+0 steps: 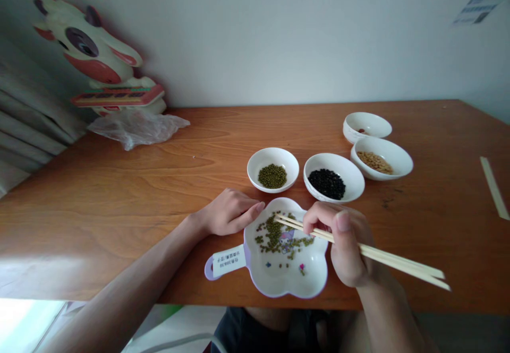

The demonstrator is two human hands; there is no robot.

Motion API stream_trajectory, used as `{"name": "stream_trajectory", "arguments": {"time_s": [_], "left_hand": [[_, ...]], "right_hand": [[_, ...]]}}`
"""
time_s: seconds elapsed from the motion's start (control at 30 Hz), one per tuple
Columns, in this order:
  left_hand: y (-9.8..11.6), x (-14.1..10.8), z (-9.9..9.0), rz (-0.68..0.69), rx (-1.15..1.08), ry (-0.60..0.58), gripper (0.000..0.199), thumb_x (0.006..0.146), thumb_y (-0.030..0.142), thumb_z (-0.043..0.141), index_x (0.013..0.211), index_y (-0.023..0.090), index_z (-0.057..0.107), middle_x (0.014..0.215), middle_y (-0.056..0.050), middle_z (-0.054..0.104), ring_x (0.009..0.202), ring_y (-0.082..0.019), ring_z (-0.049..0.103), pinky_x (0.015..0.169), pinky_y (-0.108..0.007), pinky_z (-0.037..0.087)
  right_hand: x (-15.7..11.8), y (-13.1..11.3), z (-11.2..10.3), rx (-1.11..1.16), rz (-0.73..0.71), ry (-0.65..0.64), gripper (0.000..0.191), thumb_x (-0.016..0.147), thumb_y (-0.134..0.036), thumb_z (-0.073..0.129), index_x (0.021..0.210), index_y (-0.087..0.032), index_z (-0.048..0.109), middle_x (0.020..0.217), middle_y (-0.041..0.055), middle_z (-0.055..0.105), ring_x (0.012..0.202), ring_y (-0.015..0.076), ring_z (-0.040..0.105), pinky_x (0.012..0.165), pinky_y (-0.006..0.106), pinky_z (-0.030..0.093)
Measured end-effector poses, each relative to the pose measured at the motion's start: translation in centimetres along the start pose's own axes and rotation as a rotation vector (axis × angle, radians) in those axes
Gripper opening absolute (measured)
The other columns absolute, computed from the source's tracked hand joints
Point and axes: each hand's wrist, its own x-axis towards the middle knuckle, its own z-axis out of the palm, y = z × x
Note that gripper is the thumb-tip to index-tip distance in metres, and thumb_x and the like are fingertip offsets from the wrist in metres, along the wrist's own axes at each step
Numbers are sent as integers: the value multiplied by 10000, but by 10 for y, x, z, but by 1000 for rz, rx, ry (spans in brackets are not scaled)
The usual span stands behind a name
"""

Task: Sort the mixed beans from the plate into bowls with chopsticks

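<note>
A white flower-shaped dish (287, 284) with a lilac rim and a short handle lies near the table's front edge. Mung beans (273, 236) are scattered over its upper half, with a few small brownish beans among them. My left hand (231, 212) rests at the dish's upper left, its thumb on the rim; its other fingers are partly hidden. In my right hand (350, 241) is a pair of wooden chopsticks (398, 260). Their tips touch down among the mung beans; whether a bean is between them I cannot tell.
Behind the dish stand a bowl of mung beans (272, 176), a bowl of black beans (326, 183), a bowl of pale tan beans (374, 162) and a bowl with a few brown pieces (363, 131). A cow toy (103, 61) and plastic bag (137, 128) sit back left. A pale strip (494, 188) lies right.
</note>
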Motion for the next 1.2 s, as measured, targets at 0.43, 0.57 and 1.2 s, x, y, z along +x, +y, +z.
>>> {"name": "stream_trajectory", "arguments": {"time_s": [0.43,0.57,1.2], "left_hand": [[0,0,0,1,-8,2,449,1163,319,345,741,199,443,677,4,524,590,-129,467,622,-314,354],[-1,0,0,-3,-11,-1,442,1163,318,344,745,200,428,677,6,511,594,-129,461,627,-312,348],[-2,-3,2,-27,-3,-15,419,1166,321,329,785,201,458,711,2,548,626,-135,509,652,-307,379]], "right_hand": [[0,0,2,-21,-26,26,660,1140,-562,239,741,-211,632,682,-6,630,601,119,521,640,305,390],[2,1,4,-18,-71,54,657,1152,-517,238,721,-207,624,664,-3,625,607,117,549,624,304,386],[33,-12,20,174,47,575,819,1049,-761,213,623,-242,683,570,48,633,590,213,614,555,360,414]]}}
